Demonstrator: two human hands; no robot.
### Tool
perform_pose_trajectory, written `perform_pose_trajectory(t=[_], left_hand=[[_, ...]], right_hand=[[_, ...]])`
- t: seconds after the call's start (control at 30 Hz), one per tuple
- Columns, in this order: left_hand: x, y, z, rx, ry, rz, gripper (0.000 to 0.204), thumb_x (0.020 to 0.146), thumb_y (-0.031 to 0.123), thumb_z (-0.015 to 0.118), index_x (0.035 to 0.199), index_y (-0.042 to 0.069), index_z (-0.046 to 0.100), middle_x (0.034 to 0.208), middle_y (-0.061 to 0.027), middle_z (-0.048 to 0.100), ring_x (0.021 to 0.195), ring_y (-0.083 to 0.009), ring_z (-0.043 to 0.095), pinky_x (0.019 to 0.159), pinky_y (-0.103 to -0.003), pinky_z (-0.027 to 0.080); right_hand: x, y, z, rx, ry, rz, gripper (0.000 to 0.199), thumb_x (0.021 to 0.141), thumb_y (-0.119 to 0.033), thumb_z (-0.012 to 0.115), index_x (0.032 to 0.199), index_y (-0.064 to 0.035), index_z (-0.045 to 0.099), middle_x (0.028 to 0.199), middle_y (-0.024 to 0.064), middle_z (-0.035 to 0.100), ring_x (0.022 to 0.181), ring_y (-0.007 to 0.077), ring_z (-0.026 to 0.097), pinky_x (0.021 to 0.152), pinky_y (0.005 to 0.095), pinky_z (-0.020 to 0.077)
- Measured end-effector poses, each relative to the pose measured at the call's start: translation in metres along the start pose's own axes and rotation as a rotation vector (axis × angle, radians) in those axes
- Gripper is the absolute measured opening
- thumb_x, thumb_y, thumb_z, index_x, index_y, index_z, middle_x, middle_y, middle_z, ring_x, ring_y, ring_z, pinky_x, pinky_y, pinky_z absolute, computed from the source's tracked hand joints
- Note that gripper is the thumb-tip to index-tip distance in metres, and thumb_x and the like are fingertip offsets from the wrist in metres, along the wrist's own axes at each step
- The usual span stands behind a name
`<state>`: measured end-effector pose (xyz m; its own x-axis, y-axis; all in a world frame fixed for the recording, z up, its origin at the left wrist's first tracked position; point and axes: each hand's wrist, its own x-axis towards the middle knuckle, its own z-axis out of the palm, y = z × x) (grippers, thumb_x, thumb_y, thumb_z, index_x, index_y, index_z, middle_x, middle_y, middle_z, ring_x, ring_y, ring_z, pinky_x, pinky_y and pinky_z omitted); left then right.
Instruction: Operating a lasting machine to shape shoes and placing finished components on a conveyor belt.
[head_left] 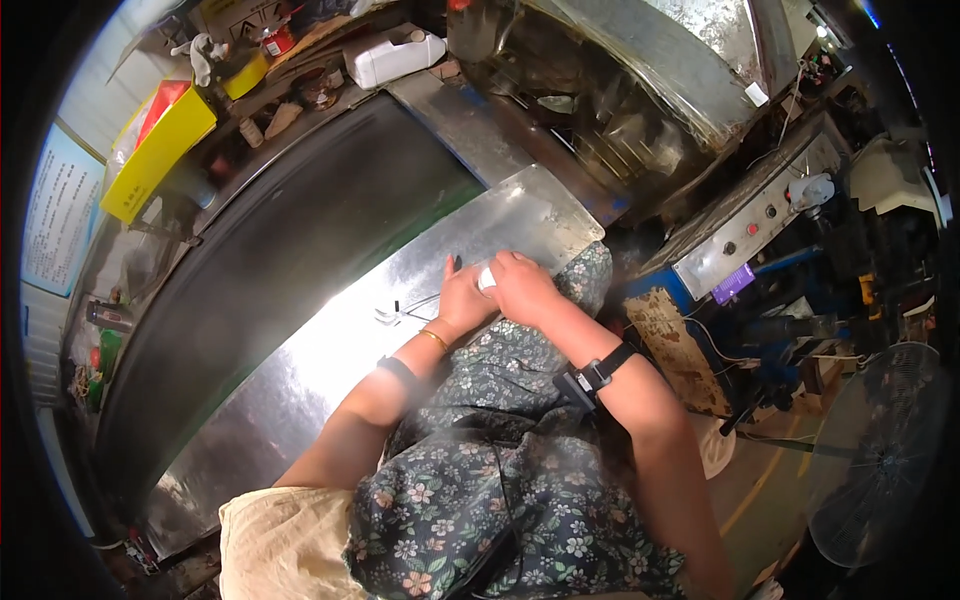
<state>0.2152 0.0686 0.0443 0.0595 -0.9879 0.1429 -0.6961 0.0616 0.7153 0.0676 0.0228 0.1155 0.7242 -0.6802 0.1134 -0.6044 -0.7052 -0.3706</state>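
My left hand (465,301) and my right hand (523,288) meet over the near edge of a shiny metal sheet (545,205). Between them a small rounded white object (487,280) shows; most of it is covered by my fingers. The right fingers are curled closed around it, and the left hand presses against it from the other side. Beside the left hand a small black tip sticks up. Just left of that hand, a few thin rods with black and pale ends (393,313) lie on the sheet in the bright glare.
Beyond the sheet runs a wide dark belt (300,220). A white plastic bottle (395,58) and a yellow box (160,150) stand along the far ledge. At right are a control panel with knobs (752,230) and a fan (880,455).
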Motion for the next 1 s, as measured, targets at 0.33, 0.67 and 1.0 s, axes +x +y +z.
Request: perform_pose_trajectory(t=[0.33,0.67,1.0], left_hand=[[0.0,0.009,-0.005,-0.115,-0.037,0.062,0.046,0.071,0.036,0.08,0.105,0.009,0.066,0.089,-0.0146,0.07,0.093,-0.0352,0.065,0.116,-0.054,0.021],[0.0,0.072,-0.04,-1.113,-0.266,-0.164,0.055,0.076,0.01,0.082,0.123,0.005,0.054,0.112,-0.0023,0.062,0.103,-0.0138,0.058,0.091,-0.033,0.05],[0.001,0.112,-0.037,-0.627,-0.168,0.235,0.049,0.069,0.009,0.072,0.115,0.004,0.055,0.107,-0.0177,0.065,0.097,-0.0316,0.065,0.084,-0.039,0.051]], right_hand=[[0.005,-0.009,-0.008,-0.058,-0.084,0.117,0.025,0.08,-0.015,0.068,0.102,-0.0024,0.063,0.109,0.0135,0.059,0.105,0.0341,0.059,0.087,0.0445,0.0517],[-0.021,-0.001,-0.097,0.247,-0.009,-0.025,0.03,0.082,-0.019,0.071,0.107,-0.0043,0.064,0.105,0.015,0.062,0.099,0.0356,0.061,0.083,0.0433,0.0503],[-0.041,-0.019,-0.14,-0.171,0.224,-0.182,0.03,0.077,-0.036,0.074,0.087,-0.0097,0.064,0.08,0.0107,0.066,0.078,0.0296,0.066,0.066,0.0394,0.0521]])
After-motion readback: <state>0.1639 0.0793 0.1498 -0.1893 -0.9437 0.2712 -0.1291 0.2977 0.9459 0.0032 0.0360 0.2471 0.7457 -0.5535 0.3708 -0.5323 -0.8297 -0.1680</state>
